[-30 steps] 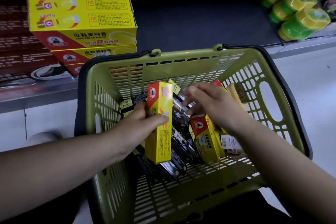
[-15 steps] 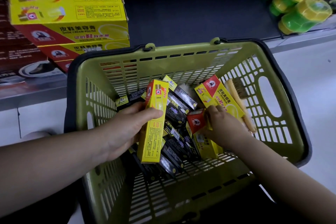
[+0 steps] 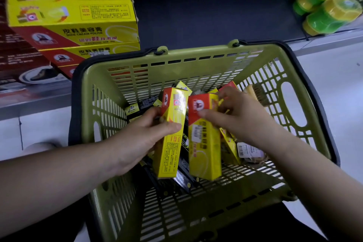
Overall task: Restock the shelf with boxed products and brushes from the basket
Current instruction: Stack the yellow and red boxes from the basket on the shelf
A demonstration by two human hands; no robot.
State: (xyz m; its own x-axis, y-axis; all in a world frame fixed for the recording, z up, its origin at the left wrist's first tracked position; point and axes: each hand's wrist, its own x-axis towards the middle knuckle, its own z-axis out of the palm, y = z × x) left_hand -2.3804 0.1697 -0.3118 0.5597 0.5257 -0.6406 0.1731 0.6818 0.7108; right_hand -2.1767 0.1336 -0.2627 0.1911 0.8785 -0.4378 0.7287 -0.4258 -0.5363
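A green plastic basket sits in front of me, below the shelf. My left hand grips one upright yellow-and-red shoe-polish box inside it. My right hand grips a second yellow-and-red box right beside the first. Under them lie several black boxes and more yellow boxes. A wooden brush leans against the basket's right wall, partly hidden by my right hand.
A stack of the same yellow boxes stands on the shelf at the upper left, next to dark red boxes. Green-and-yellow round packs lie on the shelf at the upper right. Between them the dark shelf is bare.
My right hand lifted a yellow box out of the pile and brought it upright next to the one in my left hand. The view moved closer to the basket.
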